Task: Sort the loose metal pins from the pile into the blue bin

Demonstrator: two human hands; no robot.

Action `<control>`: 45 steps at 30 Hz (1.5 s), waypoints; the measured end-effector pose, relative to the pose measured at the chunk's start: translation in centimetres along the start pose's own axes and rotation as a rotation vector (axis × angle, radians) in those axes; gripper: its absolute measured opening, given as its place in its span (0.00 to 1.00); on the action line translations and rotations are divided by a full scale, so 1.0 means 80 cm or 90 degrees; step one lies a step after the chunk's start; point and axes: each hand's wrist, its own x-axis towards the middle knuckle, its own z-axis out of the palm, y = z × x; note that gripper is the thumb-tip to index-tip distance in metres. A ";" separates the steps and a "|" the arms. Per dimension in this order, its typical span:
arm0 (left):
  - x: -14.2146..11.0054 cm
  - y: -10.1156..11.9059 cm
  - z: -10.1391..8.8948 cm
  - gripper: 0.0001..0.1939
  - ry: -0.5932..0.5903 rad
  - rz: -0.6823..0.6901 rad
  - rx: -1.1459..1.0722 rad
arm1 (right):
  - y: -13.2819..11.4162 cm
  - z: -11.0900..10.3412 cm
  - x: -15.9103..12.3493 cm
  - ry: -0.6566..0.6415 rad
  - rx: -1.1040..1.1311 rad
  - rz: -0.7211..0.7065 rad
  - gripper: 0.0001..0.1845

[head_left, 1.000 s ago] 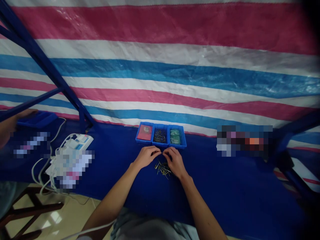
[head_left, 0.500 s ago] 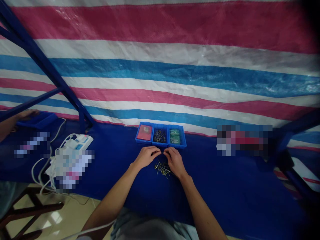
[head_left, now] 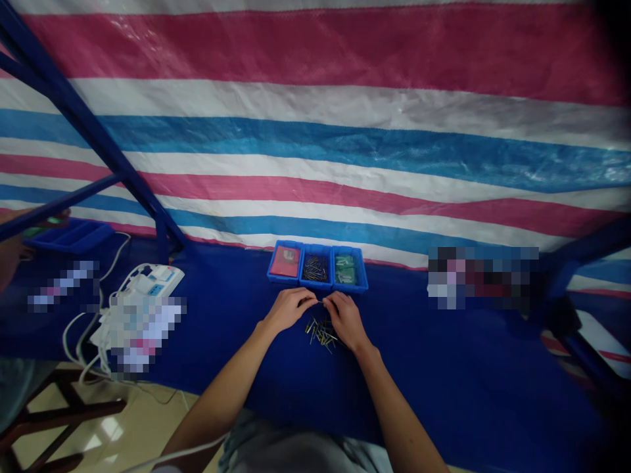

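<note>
My left hand (head_left: 290, 309) and my right hand (head_left: 345, 318) meet with fingertips pinched almost together above the blue table. Between them shows a short, thin screw-like piece (head_left: 320, 302), mostly covered by the fingers, so its exact kind is unclear. Just below the hands lies a loose pile of slender metal screw-like pieces (head_left: 321, 333), some yellowish. Behind the fingers stand three joined blue bins: the left bin (head_left: 271, 266) holds something flat and red, the middle bin (head_left: 316, 285) dark screw-like pieces, the right bin (head_left: 363, 272) small pale pieces with green.
A white power strip (head_left: 170, 279) with tangled cables lies on the blue table (head_left: 434, 368) at left. Another person's hand is at a blue tray (head_left: 81, 236) farther left. A blue metal frame (head_left: 93, 141) and striped sheeting (head_left: 345, 151) rise behind. Blurred-out items sit at right.
My hands stay nearly still, the right fingers shifting only slightly at the thin piece. At far left the other person's hand has moved and something green now shows by it.
</note>
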 end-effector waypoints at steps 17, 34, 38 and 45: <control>0.001 0.000 0.001 0.12 -0.017 -0.030 -0.010 | -0.005 -0.004 -0.001 0.032 0.070 -0.017 0.06; -0.001 0.000 0.001 0.12 -0.025 -0.001 -0.001 | -0.006 -0.006 -0.001 -0.018 0.049 -0.023 0.12; -0.001 0.001 0.001 0.11 -0.023 -0.001 0.000 | -0.008 -0.007 0.000 -0.018 0.052 -0.021 0.11; -0.001 -0.001 0.001 0.12 -0.017 0.006 -0.010 | -0.009 -0.008 -0.001 -0.026 0.050 -0.023 0.10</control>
